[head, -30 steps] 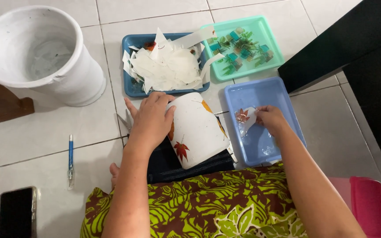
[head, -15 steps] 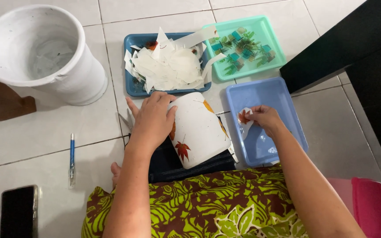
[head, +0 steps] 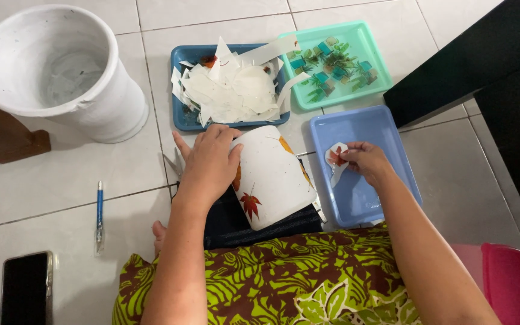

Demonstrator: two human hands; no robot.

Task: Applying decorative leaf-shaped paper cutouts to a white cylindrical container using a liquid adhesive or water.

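White cylindrical vessel (head: pixel 270 177), decorated with orange and red leaf motifs, lying on its side across the person's lap on dark cloth; long axis runs from near the lap up and leftward toward the dark blue tray (head: pixel 179 90), rim end pointing away from the body. Left hand (head: pixel 210 162): palm spread flat on the vessel's upper left side, fingers apart, steadying it. Right hand (head: pixel 365 161): fingertips pinched together on a small white paper piece with a red leaf (head: pixel 336 157), held just above the light blue tray (head: pixel 362 192), to the right of the vessel. Dark blue tray: heaped white paper scraps (head: pixel 230 90). Green tray (head: pixel 368 60): small green and teal bits. White bucket (head: pixel 55 72), blue pen (head: pixel 99 213), black phone (head: pixel 26 289) on the tiled floor, left.
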